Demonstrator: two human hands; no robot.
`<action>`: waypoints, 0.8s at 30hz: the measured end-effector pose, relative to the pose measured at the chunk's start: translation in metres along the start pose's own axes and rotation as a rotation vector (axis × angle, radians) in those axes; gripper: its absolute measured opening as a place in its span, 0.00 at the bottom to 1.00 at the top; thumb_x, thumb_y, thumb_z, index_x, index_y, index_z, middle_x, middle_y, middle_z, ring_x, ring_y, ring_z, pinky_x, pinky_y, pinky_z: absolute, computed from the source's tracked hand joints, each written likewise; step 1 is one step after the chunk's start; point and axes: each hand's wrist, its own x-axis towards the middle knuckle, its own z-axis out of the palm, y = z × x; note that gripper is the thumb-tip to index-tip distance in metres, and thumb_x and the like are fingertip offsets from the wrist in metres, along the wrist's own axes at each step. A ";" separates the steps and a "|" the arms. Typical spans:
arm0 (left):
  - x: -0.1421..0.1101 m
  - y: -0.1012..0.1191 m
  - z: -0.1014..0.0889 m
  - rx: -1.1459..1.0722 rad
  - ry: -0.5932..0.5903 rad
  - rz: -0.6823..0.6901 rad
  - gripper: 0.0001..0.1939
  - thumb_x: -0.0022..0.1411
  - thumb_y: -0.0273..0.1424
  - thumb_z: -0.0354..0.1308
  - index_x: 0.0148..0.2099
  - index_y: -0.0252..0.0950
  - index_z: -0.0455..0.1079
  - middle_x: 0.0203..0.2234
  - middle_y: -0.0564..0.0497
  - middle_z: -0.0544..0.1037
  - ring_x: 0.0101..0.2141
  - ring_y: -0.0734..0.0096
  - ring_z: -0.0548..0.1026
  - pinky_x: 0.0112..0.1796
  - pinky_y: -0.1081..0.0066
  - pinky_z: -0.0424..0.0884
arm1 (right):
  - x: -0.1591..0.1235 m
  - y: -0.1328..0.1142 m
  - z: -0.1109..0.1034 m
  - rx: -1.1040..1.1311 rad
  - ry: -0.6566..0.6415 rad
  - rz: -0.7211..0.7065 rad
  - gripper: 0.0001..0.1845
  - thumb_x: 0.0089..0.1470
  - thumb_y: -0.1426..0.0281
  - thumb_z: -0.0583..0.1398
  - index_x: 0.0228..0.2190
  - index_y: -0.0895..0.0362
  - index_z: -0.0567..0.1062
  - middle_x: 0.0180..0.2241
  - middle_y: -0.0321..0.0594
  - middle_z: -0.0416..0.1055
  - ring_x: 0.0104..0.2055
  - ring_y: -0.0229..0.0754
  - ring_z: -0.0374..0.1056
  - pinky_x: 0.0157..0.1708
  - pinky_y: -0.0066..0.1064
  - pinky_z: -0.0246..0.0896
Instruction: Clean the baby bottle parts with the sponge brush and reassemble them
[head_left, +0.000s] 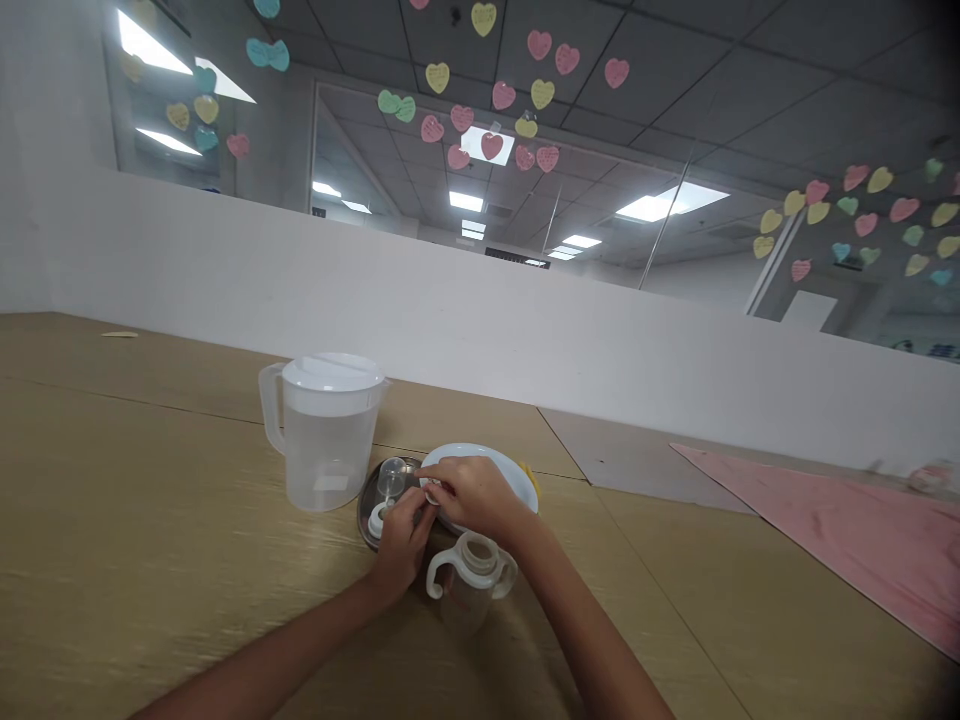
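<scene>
Two bare hands meet close together above the table (187,480), and a small whitish piece (433,490) shows between their fingers. The left hand (401,545) has its fingers bent and pressed together, and the tips close on this piece from below and from the left side. The right hand (472,490) comes over from the other side: its index finger is stretched out toward the left, and its thumb is bent under it, near the piece. I cannot tell if these two also pinch it, because the fingers hide most of it. Just left of the fingertips lies a dark, round tray (365,500) with a smooth, shiny surface. It carries a clear, rounded cap (391,477) and a white ring (377,520), which is partly behind the left hand. A smooth white plate (517,478) is behind the right hand, with something yellow (531,478) at its far right edge. Nearer than the hands, a see-through bottle (469,605) stands upright with open mouth and two curved, pale handles. On the left stands a big jug (330,450) of cloudy plastic, with white lid and side handle. The table has a light brown, wood-like surface, and a pink cloth (847,540) lies at right, well apart from the hands.
</scene>
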 end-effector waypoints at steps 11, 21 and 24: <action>0.002 0.010 -0.003 -0.010 -0.016 0.005 0.18 0.63 0.42 0.46 0.31 0.35 0.68 0.26 0.50 0.73 0.29 0.66 0.70 0.32 0.69 0.65 | 0.000 -0.004 -0.018 0.065 0.004 0.103 0.10 0.55 0.70 0.57 0.35 0.52 0.78 0.30 0.35 0.72 0.31 0.35 0.65 0.31 0.26 0.50; 0.001 0.004 -0.001 -0.045 -0.003 0.014 0.19 0.62 0.44 0.46 0.32 0.34 0.69 0.25 0.50 0.73 0.27 0.67 0.69 0.29 0.70 0.65 | -0.006 -0.014 -0.028 -0.058 -0.171 0.087 0.12 0.55 0.71 0.55 0.31 0.52 0.79 0.35 0.38 0.69 0.32 0.35 0.64 0.29 0.27 0.49; 0.000 0.004 -0.002 -0.038 -0.002 0.025 0.19 0.63 0.44 0.46 0.30 0.35 0.68 0.24 0.50 0.72 0.27 0.67 0.68 0.29 0.70 0.64 | -0.005 -0.016 -0.029 -0.049 -0.168 0.092 0.12 0.54 0.72 0.55 0.31 0.53 0.78 0.34 0.38 0.69 0.31 0.35 0.63 0.28 0.27 0.48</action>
